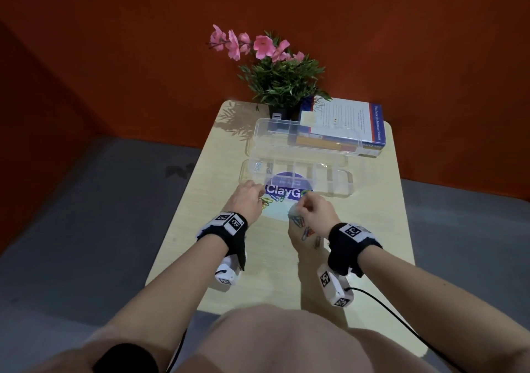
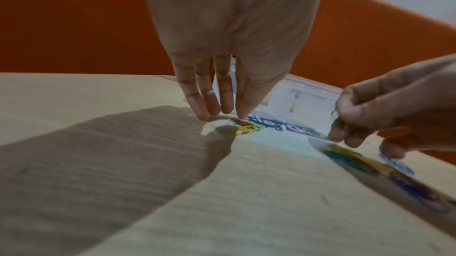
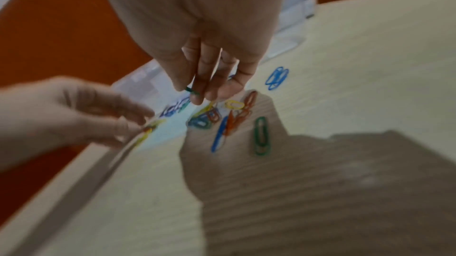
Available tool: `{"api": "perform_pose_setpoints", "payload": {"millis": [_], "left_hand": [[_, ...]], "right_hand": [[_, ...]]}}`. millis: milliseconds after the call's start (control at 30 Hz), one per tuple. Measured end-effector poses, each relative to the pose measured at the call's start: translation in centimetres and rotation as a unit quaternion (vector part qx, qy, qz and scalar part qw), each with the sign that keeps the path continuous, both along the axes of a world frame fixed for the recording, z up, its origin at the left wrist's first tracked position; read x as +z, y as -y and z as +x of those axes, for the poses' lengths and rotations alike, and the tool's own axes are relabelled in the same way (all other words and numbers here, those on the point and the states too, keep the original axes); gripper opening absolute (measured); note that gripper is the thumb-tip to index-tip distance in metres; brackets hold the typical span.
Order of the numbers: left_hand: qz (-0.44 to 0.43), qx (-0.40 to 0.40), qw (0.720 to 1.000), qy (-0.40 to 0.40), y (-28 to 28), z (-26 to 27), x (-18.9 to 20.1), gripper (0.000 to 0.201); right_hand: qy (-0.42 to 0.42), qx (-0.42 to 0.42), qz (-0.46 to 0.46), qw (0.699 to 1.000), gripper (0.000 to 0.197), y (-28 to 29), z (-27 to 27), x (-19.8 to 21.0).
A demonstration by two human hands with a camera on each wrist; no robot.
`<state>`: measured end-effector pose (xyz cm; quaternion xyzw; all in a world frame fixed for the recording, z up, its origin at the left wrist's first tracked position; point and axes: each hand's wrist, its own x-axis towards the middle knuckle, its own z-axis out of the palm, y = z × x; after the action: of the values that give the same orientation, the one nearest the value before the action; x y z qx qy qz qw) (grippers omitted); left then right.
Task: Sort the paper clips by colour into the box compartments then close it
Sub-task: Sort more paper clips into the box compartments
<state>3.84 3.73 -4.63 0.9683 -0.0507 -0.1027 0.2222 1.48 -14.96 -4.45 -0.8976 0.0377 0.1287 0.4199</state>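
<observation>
Loose paper clips (image 3: 261, 137) lie on table (image 1: 183, 243) under & just beside right hand (image 1: 317, 213), w/ fingers pinching a green clip (image 3: 189, 89). Left hand (image 1: 248, 197) sits a bit farther, fingertips (image 2: 243, 113) down on a small pile of yellow/red clips (image 2: 244, 128); can't tell if it grips any. Beyond both hands: clear box (image 1: 298, 172), lid open, few clips in its left compartment. Behind it a book (image 1: 344, 126) & plant (image 1: 282, 74).

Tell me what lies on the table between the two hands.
In the head view, a pale patch of table and the purple ClayGo sticker's near edge separate left hand from right hand.
</observation>
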Motion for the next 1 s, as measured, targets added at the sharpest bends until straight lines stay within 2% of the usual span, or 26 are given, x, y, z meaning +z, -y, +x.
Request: {"api": "perform_pose_setpoints", "payload": {"millis": [100, 167, 233, 333, 400, 533, 633, 800, 867, 1000], "left_hand": [[0.03, -0.02, 0.999, -0.008, 0.2, 0.5, -0.1, 0.028], [0.042, -0.028, 0.999, -0.015, 0.5, 0.6, -0.1, 0.027], [0.046, -0.028, 0.998, -0.029, 0.8, 0.7, 0.0, 0.026], [0.041, -0.024, 0.998, -0.048, 0.9, 0.8, 0.1, 0.025], [0.031, -0.015, 0.998, -0.057, 0.8, 0.9, 0.0, 0.023], [-0.026, 0.022, 0.997, -0.07, 0.5, 1.0, -0.3, 0.019], [-0.057, 0.037, 0.995, -0.069, 0.3, 1.1, -0.4, 0.023], [-0.122, 0.055, 0.989, -0.064, -0.3, 1.1, 0.0, 0.033], [-0.176, 0.088, 0.978, -0.065, -0.7, 0.7, 0.0, 0.034], [-0.307, 0.173, 0.93, -0.109, -1.5, -0.1, -0.4, 0.034]], "right_hand": [[-0.06, -0.099, 0.187, 0.975, 0.018, 0.4, -0.3, 0.6], [-0.086, -0.127, 0.242, 0.958, 0.016, 0.4, -0.4, 1.0], [-0.102, -0.131, 0.257, 0.952, 0.014, 0.4, -0.5, 1.4], [-0.122, -0.131, 0.251, 0.951, 0.026, 0.3, -0.6, 1.7], [-0.141, -0.155, 0.27, 0.94, 0.028, 0.5, -0.7, 1.8], [-0.165, -0.23, 0.314, 0.906, 0.019, 1.1, -1.0, 2.1], [-0.194, -0.247, 0.36, 0.878, 0.015, 1.1, -1.3, 2.6], [-0.218, -0.24, 0.36, 0.875, 0.014, 0.9, -1.3, 2.5], [-0.223, -0.236, 0.362, 0.874, 0.015, 0.7, -1.2, 2.6], [-0.229, -0.237, 0.335, 0.883, 0.017, 0.6, -0.9, 2.3]]}}
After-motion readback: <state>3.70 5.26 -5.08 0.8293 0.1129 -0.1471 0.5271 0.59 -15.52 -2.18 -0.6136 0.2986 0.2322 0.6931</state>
